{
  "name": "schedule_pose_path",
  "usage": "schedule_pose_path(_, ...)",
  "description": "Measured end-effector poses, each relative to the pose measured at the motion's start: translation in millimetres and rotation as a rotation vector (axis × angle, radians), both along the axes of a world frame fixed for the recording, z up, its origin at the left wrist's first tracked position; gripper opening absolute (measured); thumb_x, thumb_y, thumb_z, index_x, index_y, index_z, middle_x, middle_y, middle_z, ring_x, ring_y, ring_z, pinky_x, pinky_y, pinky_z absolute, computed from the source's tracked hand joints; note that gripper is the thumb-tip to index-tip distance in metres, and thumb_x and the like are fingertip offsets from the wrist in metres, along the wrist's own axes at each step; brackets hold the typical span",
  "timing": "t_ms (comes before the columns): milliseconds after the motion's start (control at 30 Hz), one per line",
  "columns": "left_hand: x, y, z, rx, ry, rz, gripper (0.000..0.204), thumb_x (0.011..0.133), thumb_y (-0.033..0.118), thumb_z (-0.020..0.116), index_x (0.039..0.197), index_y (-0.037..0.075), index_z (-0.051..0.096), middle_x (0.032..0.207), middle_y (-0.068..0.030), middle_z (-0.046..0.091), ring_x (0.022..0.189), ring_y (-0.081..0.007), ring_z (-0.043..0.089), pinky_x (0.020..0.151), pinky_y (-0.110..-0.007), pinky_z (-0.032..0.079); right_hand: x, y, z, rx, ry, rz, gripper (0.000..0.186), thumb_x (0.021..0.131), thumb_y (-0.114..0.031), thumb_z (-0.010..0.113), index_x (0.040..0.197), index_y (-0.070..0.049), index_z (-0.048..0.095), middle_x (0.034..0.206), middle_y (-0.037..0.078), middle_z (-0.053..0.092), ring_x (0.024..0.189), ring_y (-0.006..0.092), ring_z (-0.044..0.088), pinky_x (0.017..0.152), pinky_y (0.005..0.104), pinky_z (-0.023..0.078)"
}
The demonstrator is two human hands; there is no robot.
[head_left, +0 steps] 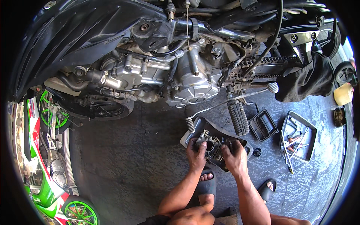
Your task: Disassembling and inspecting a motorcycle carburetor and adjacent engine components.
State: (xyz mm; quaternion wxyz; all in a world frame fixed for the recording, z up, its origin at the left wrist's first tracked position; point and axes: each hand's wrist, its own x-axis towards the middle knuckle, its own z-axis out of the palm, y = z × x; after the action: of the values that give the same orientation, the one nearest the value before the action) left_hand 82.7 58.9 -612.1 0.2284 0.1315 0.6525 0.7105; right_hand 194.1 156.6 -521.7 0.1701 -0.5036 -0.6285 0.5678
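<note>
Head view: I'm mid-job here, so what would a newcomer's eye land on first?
The black motorcycle fills the top of the frame, its silver engine exposed at centre. Below it, on the wet grey floor, the left hand and right hand both hold a small metal carburettor over a dark tray. A bright green-wheeled motorcycle lies along the left edge, and a tray of tools sits to the right.

engine (187,80): dull cast metal | fairing (75,33): glossy black plastic | floor (123,165): rough grey concrete
</note>
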Motion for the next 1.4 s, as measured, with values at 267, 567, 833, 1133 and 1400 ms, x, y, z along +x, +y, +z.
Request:
schedule_pose_path(267, 1.6, 1.7, 1.2, -0.003, 0.018, -0.01, 0.034, 0.092, 0.029, 0.072, 0.106, 0.001, 0.06, 0.097, -0.0041, 0.064, 0.089, -0.0128, 0.057, 0.08, -0.031, 0.048, 4.5, 0.6, -10.9, -0.006, -0.028, 0.025, 0.029, 0.089, -0.017, 0.069, 0.104, 0.007, 0.064, 0.088, 0.022, 0.071, 0.079, 0.0274, 0.07, 0.074, 0.0386, 0.053)
schedule_pose_path(567, -0.6, -1.3, -0.8, 0.04, -0.035, -0.006, 0.03, 0.092, 0.025, 0.072, 0.107, 0.002, 0.06, 0.098, -0.0041, 0.065, 0.088, -0.0118, 0.058, 0.081, -0.031, 0.048, 0.4, 0.9, -4.3, 0.053, -0.061, 0.072, 0.026, 0.089, -0.016, 0.068, 0.1, 0.008, 0.065, 0.081, 0.016, 0.068, 0.074, 0.0187, 0.062, 0.07, 0.0366, 0.049)
schedule_pose_path(833, 1.1, 1.3, 3.3, -0.003, -0.015, -0.004, 0.029, 0.092, 0.022, 0.072, 0.109, 0.0, 0.061, 0.097, -0.0048, 0.066, 0.089, -0.0127, 0.059, 0.081, -0.031, 0.05, 3.4, -0.7, -9.6, 0.111, -0.133, 0.064, 0.027, 0.093, -0.019, 0.065, 0.097, 0.008, 0.065, 0.081, 0.016, 0.068, 0.073, 0.0176, 0.059, 0.071, 0.0356, 0.049)
schedule_pose_path(1133, -1.8, -2.0, -1.2, 0.0, -0.02, -0.029, 0.029, 0.093, 0.022, 0.07, 0.109, 0.0, 0.061, 0.099, -0.0047, 0.065, 0.09, -0.0123, 0.059, 0.081, -0.03, 0.05, -1.9, -0.4, -4.7, 0.07, -0.066, 0.036, 0.015, 0.09, -0.006, 0.065, 0.096, 0.007, 0.063, 0.084, 0.011, 0.069, 0.075, 0.0145, 0.06, 0.071, 0.0319, 0.05)
schedule_pose_path(1400, -1.9, 0.0, 0.4, 0.043, -0.11, -0.023, 0.037, 0.095, 0.024, 0.067, 0.118, -0.003, 0.06, 0.107, -0.007, 0.066, 0.096, -0.0129, 0.06, 0.087, -0.03, 0.05, 1.5, -2.0, -6.8, 0.021, 0.071, 0.063, 0.019, 0.091, -0.006, 0.063, 0.104, 0.008, 0.062, 0.088, 0.013, 0.069, 0.08, 0.0148, 0.06, 0.075, 0.0315, 0.05)
